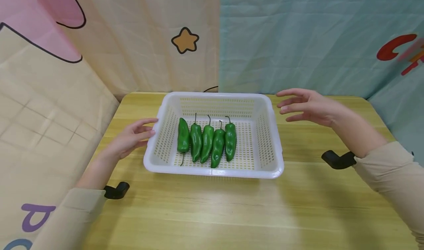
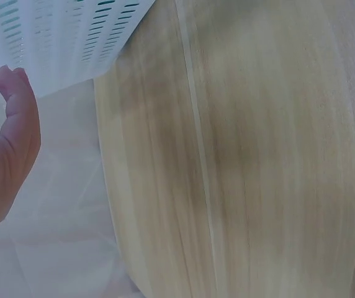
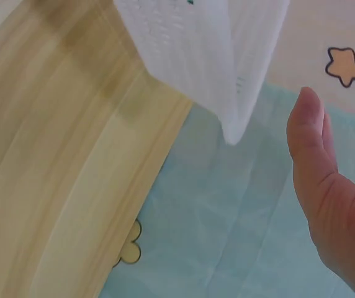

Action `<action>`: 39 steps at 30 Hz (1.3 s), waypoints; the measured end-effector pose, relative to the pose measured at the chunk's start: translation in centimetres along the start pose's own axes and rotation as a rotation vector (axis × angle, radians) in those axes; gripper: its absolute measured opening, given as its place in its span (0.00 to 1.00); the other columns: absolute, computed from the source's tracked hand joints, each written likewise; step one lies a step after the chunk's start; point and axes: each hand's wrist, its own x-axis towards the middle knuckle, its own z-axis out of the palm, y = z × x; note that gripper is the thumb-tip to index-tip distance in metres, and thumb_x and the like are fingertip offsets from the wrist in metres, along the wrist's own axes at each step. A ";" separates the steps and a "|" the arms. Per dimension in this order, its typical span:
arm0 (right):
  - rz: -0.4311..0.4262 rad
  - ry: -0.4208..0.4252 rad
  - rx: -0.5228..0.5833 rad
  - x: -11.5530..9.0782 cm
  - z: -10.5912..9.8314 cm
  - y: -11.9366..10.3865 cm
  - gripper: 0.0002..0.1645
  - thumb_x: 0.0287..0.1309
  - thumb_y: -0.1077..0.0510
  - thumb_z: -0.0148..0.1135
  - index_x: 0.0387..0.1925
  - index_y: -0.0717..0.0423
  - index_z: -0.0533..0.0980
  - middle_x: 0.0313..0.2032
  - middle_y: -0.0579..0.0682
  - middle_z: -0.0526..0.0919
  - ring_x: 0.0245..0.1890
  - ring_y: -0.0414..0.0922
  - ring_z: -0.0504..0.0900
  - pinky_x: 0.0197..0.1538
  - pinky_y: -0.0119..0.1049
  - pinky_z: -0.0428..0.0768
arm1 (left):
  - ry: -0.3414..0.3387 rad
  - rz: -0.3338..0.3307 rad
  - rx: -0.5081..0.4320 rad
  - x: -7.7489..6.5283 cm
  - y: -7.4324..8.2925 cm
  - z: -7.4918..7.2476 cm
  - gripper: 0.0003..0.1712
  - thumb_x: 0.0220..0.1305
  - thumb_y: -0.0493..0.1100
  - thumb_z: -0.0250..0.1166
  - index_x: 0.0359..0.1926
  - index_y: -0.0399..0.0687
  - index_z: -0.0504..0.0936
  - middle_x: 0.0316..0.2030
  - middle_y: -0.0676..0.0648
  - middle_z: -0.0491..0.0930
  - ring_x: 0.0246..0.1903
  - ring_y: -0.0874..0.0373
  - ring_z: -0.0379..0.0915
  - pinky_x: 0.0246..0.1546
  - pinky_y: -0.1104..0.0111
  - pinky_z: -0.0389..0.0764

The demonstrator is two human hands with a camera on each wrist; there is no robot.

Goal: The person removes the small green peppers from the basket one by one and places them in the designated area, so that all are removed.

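Note:
A white plastic basket with slotted walls stands on the wooden table. Inside it several long green peppers lie side by side in a row. Most have their stems toward the far wall; the leftmost pepper has its stem toward the near side. My left hand is at the basket's left rim, fingertips right at the edge, fingers loosely bent. Off the right rim, my right hand hovers in the air with fingers spread and nothing in them. In the right wrist view, a gap separates the right hand from the basket.
The wooden table extends in front of the basket and to both sides. Printed cloth hangs behind the table's far edge, with more cloth on the left. A black wrist mount sticks out from the right sleeve, another mount from the left.

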 end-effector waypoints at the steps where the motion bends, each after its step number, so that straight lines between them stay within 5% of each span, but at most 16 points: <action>1: 0.013 0.001 -0.003 0.3 0.4 -0.2 0.23 0.61 0.63 0.58 0.57 0.43 0.69 0.50 0.48 0.75 0.48 0.46 0.77 0.49 0.43 0.79 | -0.002 -0.006 -0.005 0.1 0.0 0.0 0.25 0.67 0.38 0.56 0.64 0.45 0.62 0.44 0.50 0.74 0.43 0.60 0.76 0.43 0.66 0.80; 9: 0.070 -0.031 -0.053 3.5 3.2 -1.6 0.34 0.59 0.62 0.61 0.65 0.56 0.59 0.56 0.58 0.69 0.48 0.47 0.76 0.53 0.49 0.76 | 0.000 -0.058 -0.108 0.4 0.2 0.0 0.23 0.66 0.37 0.57 0.61 0.52 0.65 0.40 0.51 0.77 0.40 0.60 0.77 0.40 0.68 0.81; 21: 0.111 -0.106 -0.018 7.5 7.0 -1.9 0.32 0.61 0.64 0.57 0.65 0.59 0.59 0.51 0.56 0.71 0.46 0.49 0.74 0.54 0.51 0.75 | -0.001 -0.073 -0.186 0.1 0.2 0.2 0.21 0.65 0.35 0.58 0.56 0.57 0.69 0.36 0.51 0.78 0.37 0.60 0.78 0.38 0.68 0.82; 26: 0.148 -0.090 -0.003 8.9 8.5 -1.1 0.30 0.61 0.65 0.55 0.64 0.59 0.60 0.46 0.54 0.74 0.49 0.52 0.73 0.51 0.47 0.77 | -0.006 -0.064 -0.186 -0.1 0.4 0.2 0.21 0.65 0.34 0.58 0.56 0.55 0.68 0.36 0.51 0.77 0.37 0.60 0.77 0.38 0.68 0.82; 32: 0.199 -0.077 0.015 10.1 10.1 0.5 0.30 0.62 0.67 0.53 0.65 0.59 0.60 0.55 0.64 0.70 0.54 0.57 0.71 0.49 0.45 0.79 | 0.003 -0.079 -0.174 0.1 0.2 0.2 0.22 0.65 0.35 0.58 0.57 0.56 0.67 0.36 0.51 0.78 0.37 0.60 0.78 0.38 0.68 0.82; 39: 0.278 0.001 0.050 11.0 11.3 2.5 0.31 0.59 0.67 0.57 0.64 0.57 0.63 0.51 0.60 0.73 0.45 0.51 0.73 0.46 0.44 0.80 | -0.014 -0.111 -0.228 -0.1 0.6 0.2 0.21 0.64 0.35 0.59 0.54 0.59 0.69 0.36 0.50 0.80 0.36 0.58 0.79 0.37 0.66 0.83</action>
